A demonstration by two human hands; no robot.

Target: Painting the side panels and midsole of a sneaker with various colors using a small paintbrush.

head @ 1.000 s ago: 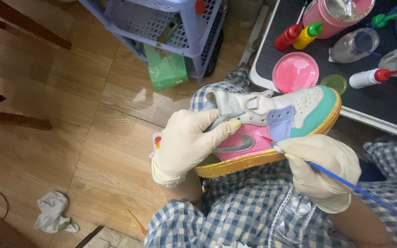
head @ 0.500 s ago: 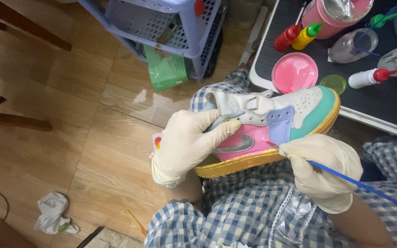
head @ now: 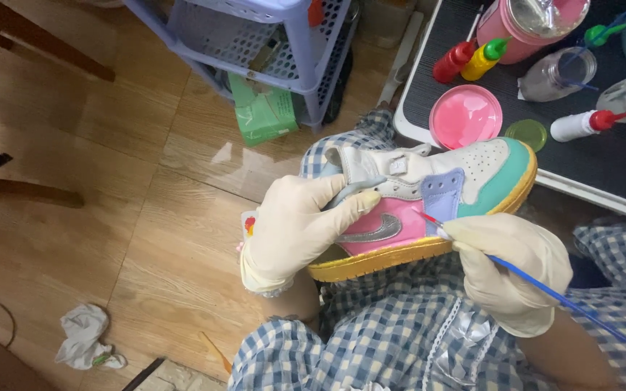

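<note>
Little has shifted since the earlier pictures: the right hand [head: 517, 269] has crept slightly along the shoe, its brush tip staying at the same seam.

That gloved hand pinches a thin blue-handled paintbrush [head: 545, 286], the red-tipped bristles touching the edge where the pink side panel meets the lilac patch on the pastel leather sneaker [head: 429, 206]. The gloved left hand [head: 295, 230] is clenched around the sneaker's heel and collar, propping it on the lap of checked blue fabric.

Risk, as I judge it: the bristles sit right on a colour boundary, so a wobble of the propped shoe or a slip of the left hand's grasp could smear paint onto the lilac patch or the silver stripe.

Beyond the right hand, on the black desk [head: 617, 166], lies a round pink lid [head: 465, 116], apparently coated in pink paint, beside a small green cap [head: 526, 135]. Farther off stand red and yellow squeeze bottles [head: 469, 61], a red-capped white bottle [head: 581, 124], and a foil-covered pink tub [head: 534, 25]; their fill levels cannot be told.
</note>
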